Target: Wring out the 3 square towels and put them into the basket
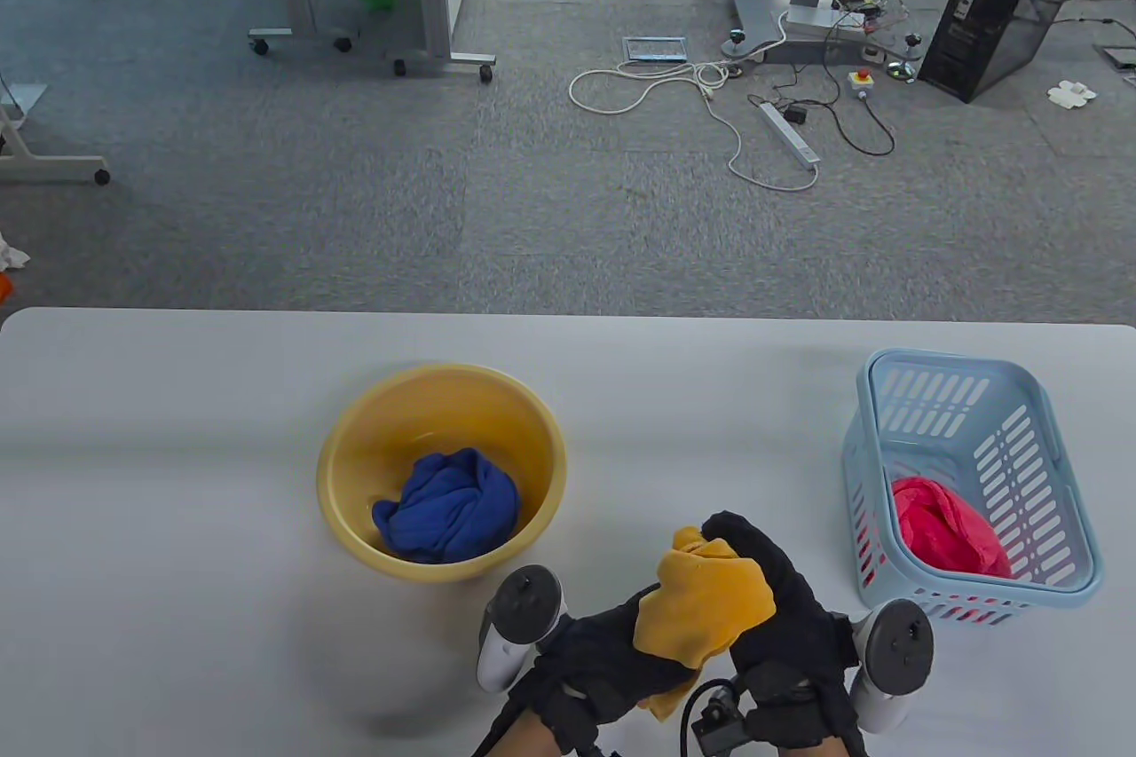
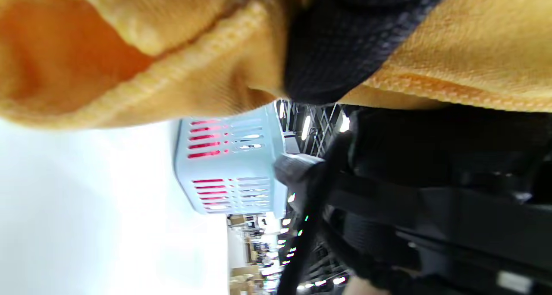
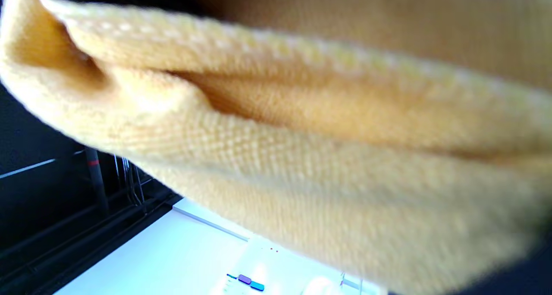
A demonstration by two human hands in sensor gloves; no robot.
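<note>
One white table (image 1: 177,437), carpeted floor (image 1: 355,198).

Towels: three – one blue towel (image 1: 448,507), one pink towel (image 1: 948,524), one yellow towel (image 1: 703,604) (bunched). One yellow basin (image 1: 355,446), left. One blue basket (image 1: 1021,446), right. Two gloved hands, near edge.

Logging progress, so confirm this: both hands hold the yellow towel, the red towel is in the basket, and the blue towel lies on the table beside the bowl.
One detail is wrong. The table view shows the blue towel inside the yellow bowl, not beside it. The rest stands: the left hand and right hand hold the yellow towel, and the red towel is in the basket.
</note>
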